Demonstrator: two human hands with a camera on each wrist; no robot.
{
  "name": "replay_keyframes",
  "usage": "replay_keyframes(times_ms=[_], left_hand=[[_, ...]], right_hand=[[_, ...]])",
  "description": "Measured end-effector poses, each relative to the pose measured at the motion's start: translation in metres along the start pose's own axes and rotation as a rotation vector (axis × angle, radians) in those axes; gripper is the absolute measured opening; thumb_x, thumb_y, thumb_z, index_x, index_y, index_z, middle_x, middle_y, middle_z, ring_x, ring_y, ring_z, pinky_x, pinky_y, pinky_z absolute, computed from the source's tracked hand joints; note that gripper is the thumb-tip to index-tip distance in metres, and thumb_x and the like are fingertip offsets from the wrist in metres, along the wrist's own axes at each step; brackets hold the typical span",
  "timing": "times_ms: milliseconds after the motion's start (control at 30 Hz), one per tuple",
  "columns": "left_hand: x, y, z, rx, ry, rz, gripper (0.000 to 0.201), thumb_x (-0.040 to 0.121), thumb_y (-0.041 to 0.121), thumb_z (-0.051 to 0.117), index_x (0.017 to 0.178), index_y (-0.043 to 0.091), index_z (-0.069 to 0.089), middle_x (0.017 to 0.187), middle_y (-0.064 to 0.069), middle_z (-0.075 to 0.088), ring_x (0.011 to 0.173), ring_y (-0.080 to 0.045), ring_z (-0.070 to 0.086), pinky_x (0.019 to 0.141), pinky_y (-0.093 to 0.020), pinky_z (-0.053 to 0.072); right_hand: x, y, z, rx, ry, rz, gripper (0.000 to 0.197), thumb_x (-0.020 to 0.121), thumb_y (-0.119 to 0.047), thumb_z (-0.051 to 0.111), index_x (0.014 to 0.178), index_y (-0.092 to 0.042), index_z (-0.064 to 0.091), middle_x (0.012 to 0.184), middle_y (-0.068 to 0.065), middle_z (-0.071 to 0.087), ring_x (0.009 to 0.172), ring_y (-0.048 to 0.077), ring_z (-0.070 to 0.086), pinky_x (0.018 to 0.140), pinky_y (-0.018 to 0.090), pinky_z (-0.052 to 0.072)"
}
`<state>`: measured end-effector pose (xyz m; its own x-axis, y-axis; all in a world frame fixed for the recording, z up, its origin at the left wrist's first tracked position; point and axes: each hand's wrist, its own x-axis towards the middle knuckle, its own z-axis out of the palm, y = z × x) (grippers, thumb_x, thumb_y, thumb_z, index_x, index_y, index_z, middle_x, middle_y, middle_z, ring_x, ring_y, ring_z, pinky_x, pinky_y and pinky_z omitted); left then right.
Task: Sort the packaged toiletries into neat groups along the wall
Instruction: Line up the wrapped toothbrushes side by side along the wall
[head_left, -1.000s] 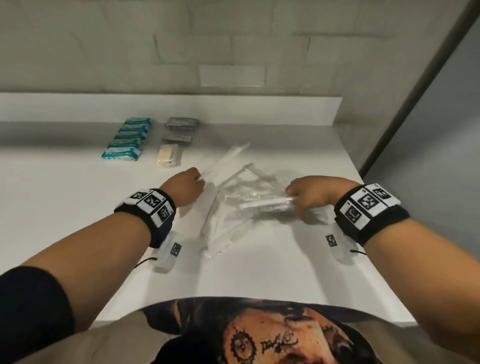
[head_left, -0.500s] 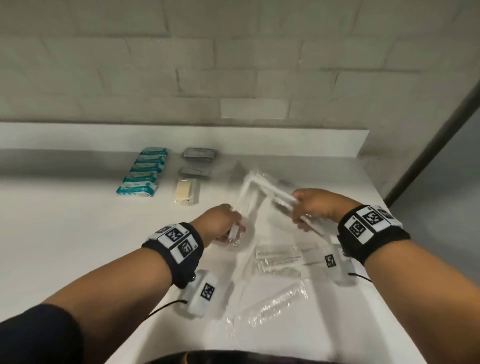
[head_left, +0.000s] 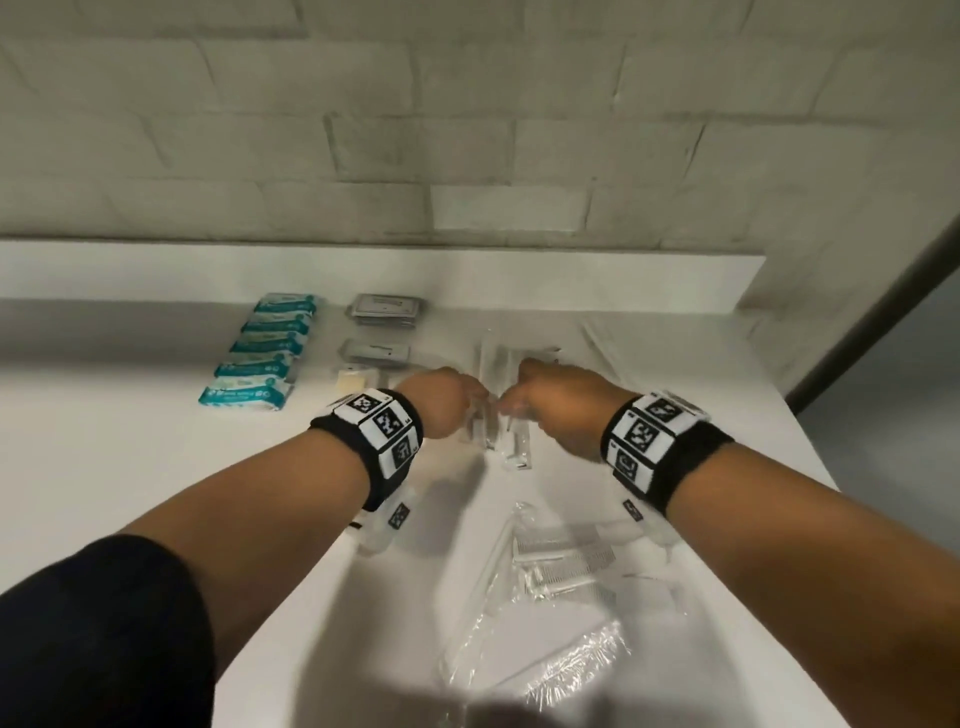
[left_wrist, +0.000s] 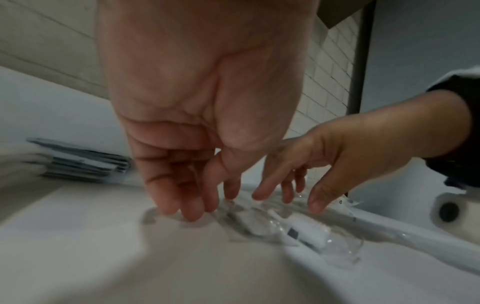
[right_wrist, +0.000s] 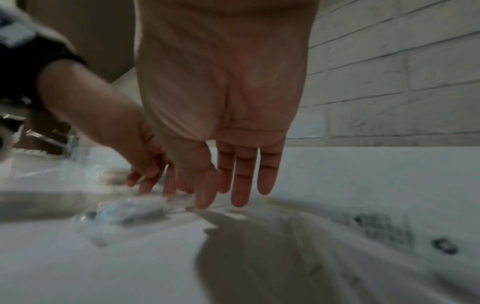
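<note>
Several long clear-wrapped packets (head_left: 514, 447) lie side by side on the white counter (head_left: 130, 467), pointing at the wall. My left hand (head_left: 457, 402) hovers at their left edge; in the left wrist view its fingers (left_wrist: 192, 207) hang relaxed, tips just over the counter beside the packets (left_wrist: 298, 228). My right hand (head_left: 550, 405) is at their right edge, fingers (right_wrist: 241, 195) straight and pointing down, holding nothing. The thumb tip comes down near a blurred packet (right_wrist: 130, 209).
Along the wall stand a row of teal packs (head_left: 260, 358), two grey packet stacks (head_left: 387, 312) and a cream soap (head_left: 353, 382). Wrapped combs (head_left: 561, 561) and crinkled clear packets (head_left: 540, 665) lie near the front. Another long packet (head_left: 602, 343) lies right of the hands.
Both hands lifted long clear packets out of the front pile, carried them toward the wall and laid them down. The fingers have now let go.
</note>
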<state>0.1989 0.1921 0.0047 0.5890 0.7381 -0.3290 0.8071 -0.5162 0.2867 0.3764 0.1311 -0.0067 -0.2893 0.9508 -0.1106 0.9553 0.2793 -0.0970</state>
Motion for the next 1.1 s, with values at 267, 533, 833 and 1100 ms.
replay_keyframes(times_ms=[267,533,833,1100], left_hand=[[-0.011,0.005,0.015,-0.035,0.028,0.062,0.046,0.092,-0.001,0.04,0.134,0.009,0.055,0.131,-0.01,0.057,0.122,-0.024,0.05,0.101,-0.028,0.036],[-0.02,0.02,0.033,-0.061,0.07,0.13,0.034,0.085,0.0,0.046,0.103,0.021,0.066,0.12,0.001,0.056,0.118,-0.021,0.051,0.096,-0.028,0.041],[-0.044,0.019,0.043,0.241,0.063,0.159,0.039,0.085,-0.002,0.037,0.113,0.018,0.056,0.122,-0.007,0.051,0.108,-0.028,0.055,0.098,-0.036,0.04],[-0.049,0.02,0.044,0.083,-0.072,-0.03,0.052,0.092,0.013,0.04,0.14,0.032,0.041,0.124,-0.004,0.041,0.11,-0.026,0.054,0.092,-0.035,0.048]], right_hand=[[0.002,-0.003,-0.009,0.236,0.148,-0.035,0.027,0.077,0.005,0.061,0.096,-0.012,0.07,0.118,0.007,0.055,0.101,0.025,0.058,0.081,0.037,0.049],[0.0,0.009,-0.076,0.706,0.359,0.353,0.01,0.088,-0.019,0.059,0.09,-0.011,0.063,0.076,0.007,0.066,0.061,0.017,0.06,0.062,0.031,0.048],[-0.026,0.022,-0.017,0.767,-0.054,0.68,0.03,0.093,-0.006,0.051,0.123,-0.006,0.055,0.079,0.007,0.057,0.053,0.016,0.05,0.048,0.024,0.039],[-0.03,0.005,-0.002,0.254,-0.028,0.485,0.048,0.089,-0.022,0.06,0.135,-0.025,0.051,0.138,0.003,0.049,0.12,0.024,0.053,0.097,0.032,0.045]])
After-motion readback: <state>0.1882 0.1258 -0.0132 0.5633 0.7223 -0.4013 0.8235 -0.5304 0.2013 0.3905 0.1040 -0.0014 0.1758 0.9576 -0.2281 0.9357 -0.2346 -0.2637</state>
